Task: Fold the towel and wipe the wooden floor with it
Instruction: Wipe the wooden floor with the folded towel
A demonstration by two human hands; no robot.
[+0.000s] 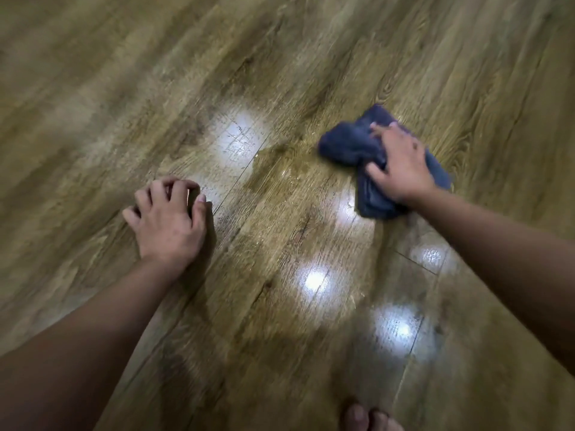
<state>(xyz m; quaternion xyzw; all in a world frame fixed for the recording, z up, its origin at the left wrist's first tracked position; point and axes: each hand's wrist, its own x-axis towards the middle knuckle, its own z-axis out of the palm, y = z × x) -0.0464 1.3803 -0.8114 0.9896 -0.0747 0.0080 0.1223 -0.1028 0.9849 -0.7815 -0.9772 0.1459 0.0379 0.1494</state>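
A dark blue towel, bunched and folded, lies on the wooden floor at the right. My right hand presses down on it, fingers spread and gripping the cloth; the towel's edges are blurred. My left hand rests on the floor at the left, fingers curled under, holding nothing. A wet patch glistens on the planks between the two hands, just left of the towel.
Several bright light reflections show on the glossy planks near me. Bare toes show at the bottom edge, right of centre. Wooden planks run diagonally all around.
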